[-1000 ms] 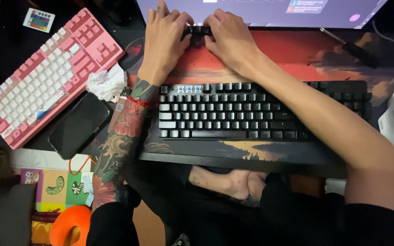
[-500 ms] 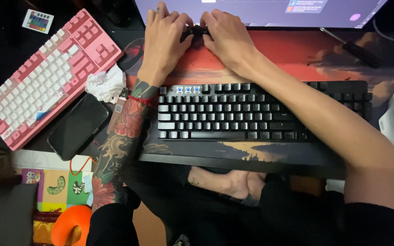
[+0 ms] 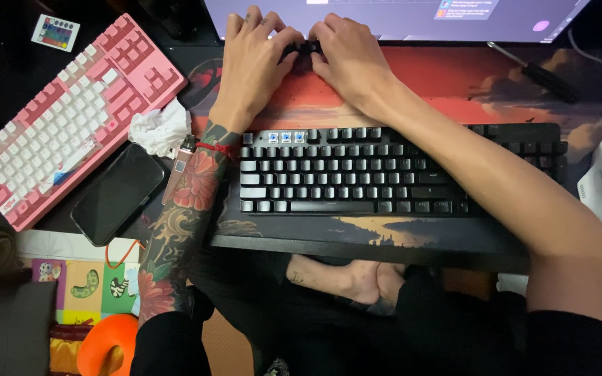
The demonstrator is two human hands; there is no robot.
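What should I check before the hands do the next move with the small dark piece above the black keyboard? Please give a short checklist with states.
1. Both hands on the small dark piece: left hand and right hand meet on it: ok.
2. Firm grip: fingers hide it: cannot tell.
3. Black keyboard lies flat on the desk mat: ok.
4. Three bare switches uncovered, top left: not ok.
5. Screwdriver lies apart from the hands: ok.

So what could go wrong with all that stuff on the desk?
The small dark part pinched between the left hand and right hand might slip and drop out of sight. The forearms lie over the black keyboard, whose three bare blue switches could get knocked.
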